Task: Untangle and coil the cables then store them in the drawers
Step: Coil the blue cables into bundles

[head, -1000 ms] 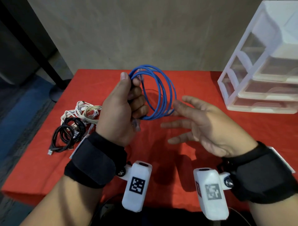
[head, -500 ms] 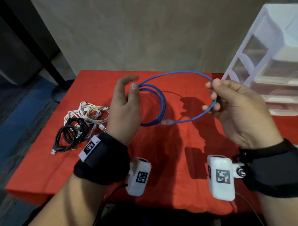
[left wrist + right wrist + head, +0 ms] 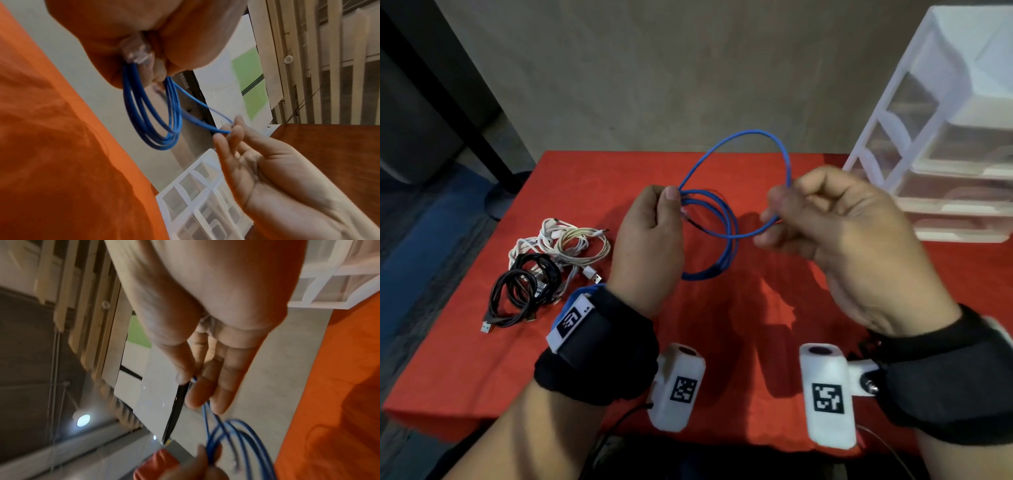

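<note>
A blue cable (image 3: 726, 219) hangs in several loops above the red table (image 3: 722, 325). My left hand (image 3: 650, 240) grips the gathered coil (image 3: 152, 113) at its top, with a clear plug (image 3: 136, 50) tucked against the palm. My right hand (image 3: 825, 219) pinches one wider loop (image 3: 756, 137) between thumb and fingers and holds it out to the right (image 3: 195, 381). A pile of white cables (image 3: 565, 243) and black cables (image 3: 524, 291) lies on the table to the left of my left hand. The clear plastic drawer unit (image 3: 945, 154) stands at the back right.
The table's left and front edges drop to a dark floor. A black pole with a round base (image 3: 493, 202) stands beyond the back left corner. A plain wall rises behind the table.
My right hand has moved left, toward the left hand, carrying the wide loop, which now arches higher. My left hand's fingers have closed round the coil again.
</note>
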Demonstrator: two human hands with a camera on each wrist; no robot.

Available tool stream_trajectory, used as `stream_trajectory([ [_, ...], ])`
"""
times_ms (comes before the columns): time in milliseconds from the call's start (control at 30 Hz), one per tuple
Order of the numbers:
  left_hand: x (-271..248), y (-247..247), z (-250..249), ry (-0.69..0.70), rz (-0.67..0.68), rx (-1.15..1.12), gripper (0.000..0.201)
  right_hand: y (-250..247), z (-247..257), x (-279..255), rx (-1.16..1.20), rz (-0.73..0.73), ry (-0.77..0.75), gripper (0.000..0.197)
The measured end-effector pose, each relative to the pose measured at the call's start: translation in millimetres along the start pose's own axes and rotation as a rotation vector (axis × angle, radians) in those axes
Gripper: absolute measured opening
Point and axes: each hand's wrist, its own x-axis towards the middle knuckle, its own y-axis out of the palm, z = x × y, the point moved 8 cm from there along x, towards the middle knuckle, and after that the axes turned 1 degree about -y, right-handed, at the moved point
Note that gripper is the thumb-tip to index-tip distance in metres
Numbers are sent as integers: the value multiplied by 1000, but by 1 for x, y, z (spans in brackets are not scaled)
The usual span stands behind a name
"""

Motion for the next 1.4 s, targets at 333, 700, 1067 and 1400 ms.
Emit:
stream_trajectory([
  [333,-25,40,-4,-388,345,-579,33,27,-17,-4,51,150,-12,32],
  [700,4,4,4,-385,145,-658,31,17,-28,-8,-400,395,114,15],
  [1067,9,-24,2,-191,-150,-396,27,-30,-13,9,71,-26,185,18],
  [1400,-2,-13,-2,-116,-205,-371,39,4,-21,2,396,1,233,11],
])
